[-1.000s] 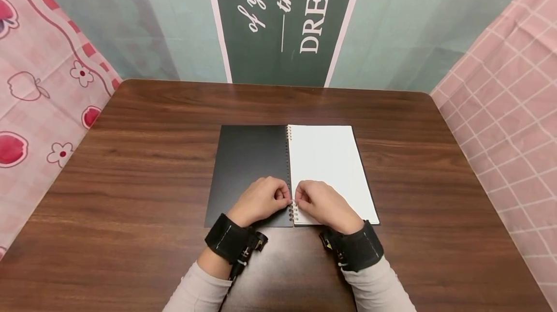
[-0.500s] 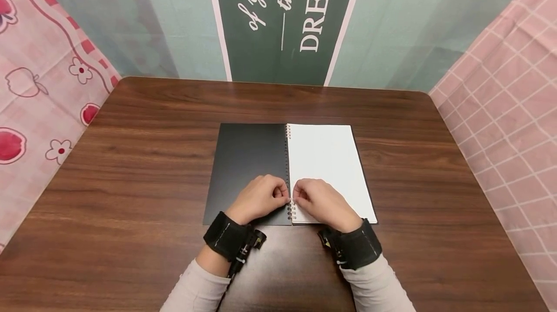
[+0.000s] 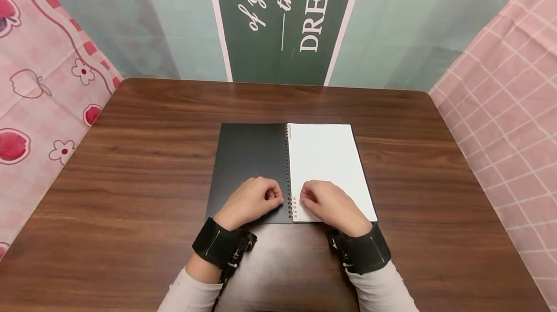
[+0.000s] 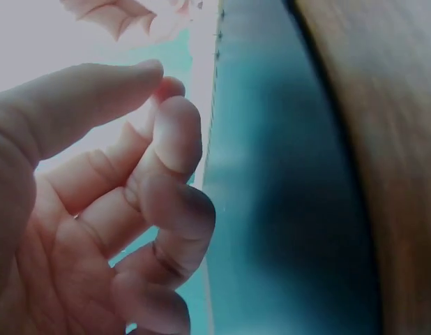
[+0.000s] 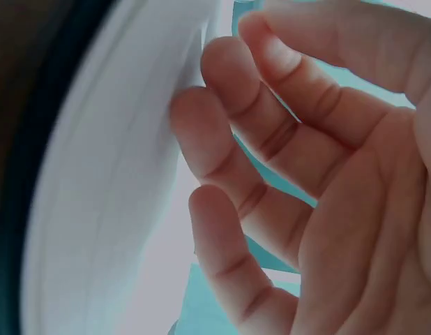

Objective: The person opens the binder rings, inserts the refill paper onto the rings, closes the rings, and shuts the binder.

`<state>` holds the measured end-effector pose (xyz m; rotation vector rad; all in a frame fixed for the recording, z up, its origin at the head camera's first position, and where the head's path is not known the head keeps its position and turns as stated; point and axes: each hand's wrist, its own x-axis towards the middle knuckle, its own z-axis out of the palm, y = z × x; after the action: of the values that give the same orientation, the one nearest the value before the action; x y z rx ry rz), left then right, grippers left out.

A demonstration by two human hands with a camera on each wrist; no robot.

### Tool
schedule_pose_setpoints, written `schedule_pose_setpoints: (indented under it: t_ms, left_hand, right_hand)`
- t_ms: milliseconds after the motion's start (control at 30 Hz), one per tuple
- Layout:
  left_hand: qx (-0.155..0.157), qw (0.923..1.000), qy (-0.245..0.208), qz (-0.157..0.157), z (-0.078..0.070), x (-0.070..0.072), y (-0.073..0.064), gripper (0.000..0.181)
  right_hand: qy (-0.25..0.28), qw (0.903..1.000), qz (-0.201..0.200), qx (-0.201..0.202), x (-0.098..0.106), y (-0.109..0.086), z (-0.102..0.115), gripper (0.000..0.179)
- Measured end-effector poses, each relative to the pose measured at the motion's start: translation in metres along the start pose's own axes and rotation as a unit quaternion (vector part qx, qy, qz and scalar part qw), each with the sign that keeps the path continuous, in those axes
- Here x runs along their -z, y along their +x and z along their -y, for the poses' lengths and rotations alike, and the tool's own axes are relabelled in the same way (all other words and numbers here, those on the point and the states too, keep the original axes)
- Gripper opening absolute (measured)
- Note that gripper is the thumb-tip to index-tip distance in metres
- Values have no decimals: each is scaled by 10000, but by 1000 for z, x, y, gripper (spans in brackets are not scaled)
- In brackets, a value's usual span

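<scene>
A loose-leaf notebook point(image 3: 330, 157) lies open on the table, its black cover point(image 3: 250, 152) flat on the left and white pages on the right. Short groups of pale binder rings point(image 3: 293, 208) show at the top and bottom of its spine. My left hand point(image 3: 252, 200) is just left of the lower rings, over the cover, with fingers loosely curled and thumb tip near the index finger. Over the page, right of those rings, my right hand point(image 3: 331, 204) has a similar loose curl. Both wrist views show nothing held between thumb and fingers.
The brown wooden table point(image 3: 143, 167) extends around the notebook. Behind it hangs a green cloth point(image 3: 278, 60) with white lettering. Pink patterned cloths border the left and right sides. Each wrist wears a black strap point(image 3: 219, 245) with a small camera.
Both hands were at the lower rings with fingertips close together on the spine. They have since moved apart, left hand to the left and right hand to the right. The notebook stays in place.
</scene>
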<state>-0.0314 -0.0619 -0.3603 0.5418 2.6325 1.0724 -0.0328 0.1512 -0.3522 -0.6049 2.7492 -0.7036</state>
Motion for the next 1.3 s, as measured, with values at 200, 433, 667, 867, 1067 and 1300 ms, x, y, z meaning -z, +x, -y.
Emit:
schedule_pose_setpoints:
  t_ms: [200,433,667,867,1067,1300]
  left_hand:
    - [-120,9992,45,377,-4,-4,-5,11]
    - [63,9977,161,662,-7,-12,-3,10]
    - [63,9980,112,618,-9,-14,-1,14]
    - [-36,9975,147,687,-8,-14,1,15]
    - [-296,9952,332,867,-7,-12,2,19]
    - [-419,9936,379,977,-6,-11,1,20]
  right_hand:
    - [312,9989,249,256,-3,-9,-3,14]
    - [500,9957,440,641,-9,-11,-1,13]
    - [402,9955,374,774,-11,-9,-1,14]
    - [368,9958,324,770,-12,-8,0,15]
    - [377,9961,318,733,-11,-8,1,15]
    - [493,9955,388,707,-12,-8,1,14]
